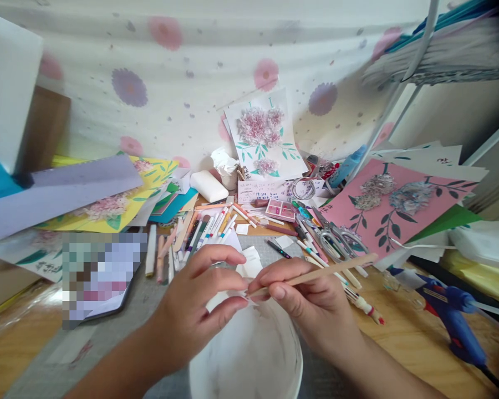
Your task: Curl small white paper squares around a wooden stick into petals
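My left hand (210,291) is closed in a pinch on a small whitish piece (252,302), probably paper, mostly hidden by the fingers. My right hand (311,296) grips a flat wooden craft stick (336,270) between thumb and fingers. The tip of the stick meets the whitish piece at the left fingertips, and its other end points up to the right. Directly below both hands stands a white bowl (270,360), its inside smudged with grey. Behind the fingers lies a folded white paper (251,260).
Markers (210,230) and scissors (335,244) crowd the table's middle. A phone (108,277) lies left, a blue glue gun (449,310) right. Flower pictures on white (289,130), yellow and pink card (419,166) stand behind. A white rack pole (424,41) rises at right.
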Demonstrator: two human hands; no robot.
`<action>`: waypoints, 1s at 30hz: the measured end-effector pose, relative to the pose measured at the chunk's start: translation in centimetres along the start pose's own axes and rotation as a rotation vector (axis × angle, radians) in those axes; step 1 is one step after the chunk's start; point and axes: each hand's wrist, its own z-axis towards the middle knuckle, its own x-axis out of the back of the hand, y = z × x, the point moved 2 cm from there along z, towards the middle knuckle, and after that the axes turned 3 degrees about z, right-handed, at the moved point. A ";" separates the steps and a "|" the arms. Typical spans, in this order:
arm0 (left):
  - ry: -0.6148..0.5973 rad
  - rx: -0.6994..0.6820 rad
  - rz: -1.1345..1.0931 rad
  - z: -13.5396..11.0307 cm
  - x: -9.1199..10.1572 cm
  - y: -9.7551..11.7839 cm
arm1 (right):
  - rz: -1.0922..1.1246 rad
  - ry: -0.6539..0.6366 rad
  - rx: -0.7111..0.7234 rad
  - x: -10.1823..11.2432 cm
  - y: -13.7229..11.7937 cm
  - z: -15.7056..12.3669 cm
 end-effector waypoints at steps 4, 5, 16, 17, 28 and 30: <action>-0.001 -0.027 -0.001 0.0 0.0 0.3 | 0.040 0.015 -0.048 0.0 0.2 -0.1; 0.002 -0.029 -0.008 0.0 0.0 0.4 | 0.044 0.014 -0.054 -0.1 0.2 -0.1; 0.006 -0.003 -0.034 0.0 0.2 0.7 | 0.087 0.104 -0.072 0.4 0.5 0.2; 0.008 -0.006 -0.037 0.1 0.2 0.7 | 0.092 0.108 -0.071 0.5 0.5 0.2; -0.053 -0.053 -0.186 1.1 0.5 1.0 | 0.058 0.288 -0.044 1.7 0.8 1.1; -0.050 -0.042 -0.221 1.0 0.6 0.9 | 0.059 0.312 -0.051 1.9 0.8 1.3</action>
